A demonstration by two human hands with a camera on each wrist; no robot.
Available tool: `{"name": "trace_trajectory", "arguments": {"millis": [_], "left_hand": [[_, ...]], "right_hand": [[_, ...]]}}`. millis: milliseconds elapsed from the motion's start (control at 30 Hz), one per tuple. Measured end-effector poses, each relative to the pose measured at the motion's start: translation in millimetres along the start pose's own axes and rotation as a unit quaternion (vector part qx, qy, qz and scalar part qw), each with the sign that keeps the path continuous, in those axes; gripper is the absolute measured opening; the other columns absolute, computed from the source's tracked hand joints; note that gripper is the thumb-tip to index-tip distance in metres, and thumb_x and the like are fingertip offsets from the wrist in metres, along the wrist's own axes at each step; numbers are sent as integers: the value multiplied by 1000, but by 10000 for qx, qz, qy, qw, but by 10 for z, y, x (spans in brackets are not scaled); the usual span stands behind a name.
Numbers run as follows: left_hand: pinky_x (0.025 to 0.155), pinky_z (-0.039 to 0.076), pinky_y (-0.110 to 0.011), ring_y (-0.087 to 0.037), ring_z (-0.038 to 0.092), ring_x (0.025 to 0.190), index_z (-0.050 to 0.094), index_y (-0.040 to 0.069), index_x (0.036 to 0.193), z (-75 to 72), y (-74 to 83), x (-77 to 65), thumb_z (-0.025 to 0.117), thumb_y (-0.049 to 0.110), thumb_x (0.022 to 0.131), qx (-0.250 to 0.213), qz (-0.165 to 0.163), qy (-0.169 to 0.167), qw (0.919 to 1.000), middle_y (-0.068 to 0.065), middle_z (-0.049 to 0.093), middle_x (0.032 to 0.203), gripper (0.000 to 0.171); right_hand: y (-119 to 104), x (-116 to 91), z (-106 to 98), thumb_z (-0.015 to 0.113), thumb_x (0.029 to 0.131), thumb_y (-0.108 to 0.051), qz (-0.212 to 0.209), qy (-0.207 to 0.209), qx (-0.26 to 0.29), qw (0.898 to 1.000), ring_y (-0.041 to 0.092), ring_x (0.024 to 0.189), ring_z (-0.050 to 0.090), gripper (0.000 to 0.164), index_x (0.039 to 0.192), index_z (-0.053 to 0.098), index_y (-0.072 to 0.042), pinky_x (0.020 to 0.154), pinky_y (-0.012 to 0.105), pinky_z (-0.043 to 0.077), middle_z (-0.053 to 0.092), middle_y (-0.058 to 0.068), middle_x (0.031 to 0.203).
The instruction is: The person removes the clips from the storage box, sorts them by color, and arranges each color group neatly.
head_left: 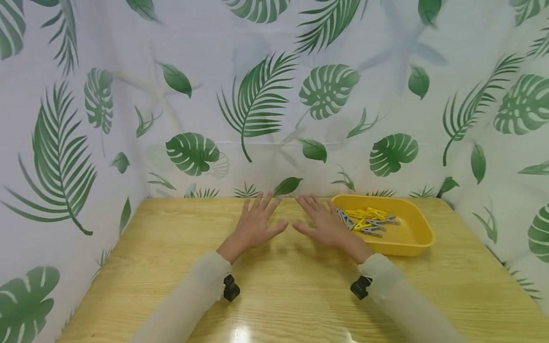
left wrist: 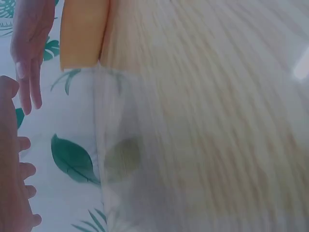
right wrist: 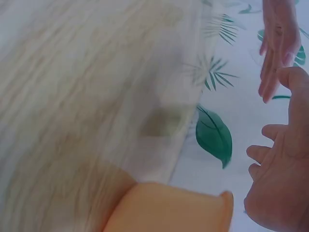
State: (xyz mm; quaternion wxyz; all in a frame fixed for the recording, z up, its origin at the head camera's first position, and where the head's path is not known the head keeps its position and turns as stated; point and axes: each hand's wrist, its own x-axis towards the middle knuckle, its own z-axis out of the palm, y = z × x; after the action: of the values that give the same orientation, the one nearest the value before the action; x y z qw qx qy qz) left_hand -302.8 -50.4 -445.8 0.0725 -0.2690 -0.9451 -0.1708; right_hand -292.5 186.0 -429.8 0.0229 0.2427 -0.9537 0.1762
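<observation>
Left hand (head_left: 256, 227), right hand (head_left: 324, 227) spread, empty. Clips (head_left: 361, 224) in yellow tray (head_left: 399, 249), small in view: I'd guess light, stiff; pinch one end.

One yellow rectangular plastic tray (head_left: 409, 234); inside, yellow and grey clothespins (head_left: 371, 233), too overlapped to count; two bare hands (head_left: 254, 227); two black wrist cameras (head_left: 231, 288).
</observation>
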Motion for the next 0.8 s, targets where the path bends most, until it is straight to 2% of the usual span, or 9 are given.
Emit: {"name": "trace_trajectory", "arguments": {"millis": [133,233,300,333,400,433,567,700,800], "left_hand": [[120,16,-68,-39,17,157,29,17,161,53,139,64,44,56,102,-330,28,-58,9994,-13,23,169,72],[120,19,-67,-38,21,156,29,15,161,95,263,135,44,54,104,-928,39,-114,9956,-12,26,168,71],[121,22,-63,-36,24,155,29,12,161,121,353,189,43,51,105,-1551,-22,-176,9877,-13,29,167,69],[121,23,-61,-35,25,155,29,12,161,134,397,210,43,50,106,-1940,-79,-222,9807,-12,30,167,69],[122,25,-56,-33,29,154,28,12,161,156,491,250,42,48,106,-2711,-286,-364,9614,-13,32,166,67],[122,27,-54,-32,31,153,28,13,161,167,540,273,42,48,106,-3092,-439,-453,9489,-13,33,165,67],[119,33,-52,-33,41,148,33,14,160,198,734,378,46,45,106,-4512,-1087,-615,8836,-15,44,158,63],[115,40,-49,-33,50,140,38,8,156,261,887,488,51,31,106,-5443,-1470,-597,8237,-19,53,148,57],[113,43,-48,-36,53,136,38,4,155,321,967,544,53,20,104,-5855,-1636,-587,7918,-23,54,145,55]], "right_hand": [[67,-68,-118,57,100,-48,123,52,138,9998,41,157,12,78,163,25,-13,118,73,0,21,17,169],[144,-134,-262,58,100,-46,233,103,268,9993,43,157,11,77,161,28,-11,117,74,2,21,19,168],[216,-187,-384,58,101,-45,282,153,354,9989,45,157,10,75,160,30,-10,117,74,3,23,20,168],[254,-218,-446,58,101,-45,315,183,391,9986,45,156,10,74,160,31,-9,116,75,4,23,21,167],[338,-292,-586,58,102,-44,425,224,503,9976,47,156,11,73,159,32,-7,116,75,5,26,23,166],[388,-334,-658,57,102,-44,524,217,590,9966,47,156,11,72,159,32,-8,116,75,6,26,23,166],[610,-510,-928,55,103,-46,1074,125,1021,9889,50,154,13,74,160,29,-7,117,73,15,24,26,165],[877,-699,-1146,53,103,-48,1552,-35,1173,9809,55,149,20,77,160,27,-3,113,73,23,23,31,163],[1080,-844,-1261,51,104,-47,1843,-138,1192,9755,59,145,23,78,158,26,4,111,74,25,24,35,161]]}}
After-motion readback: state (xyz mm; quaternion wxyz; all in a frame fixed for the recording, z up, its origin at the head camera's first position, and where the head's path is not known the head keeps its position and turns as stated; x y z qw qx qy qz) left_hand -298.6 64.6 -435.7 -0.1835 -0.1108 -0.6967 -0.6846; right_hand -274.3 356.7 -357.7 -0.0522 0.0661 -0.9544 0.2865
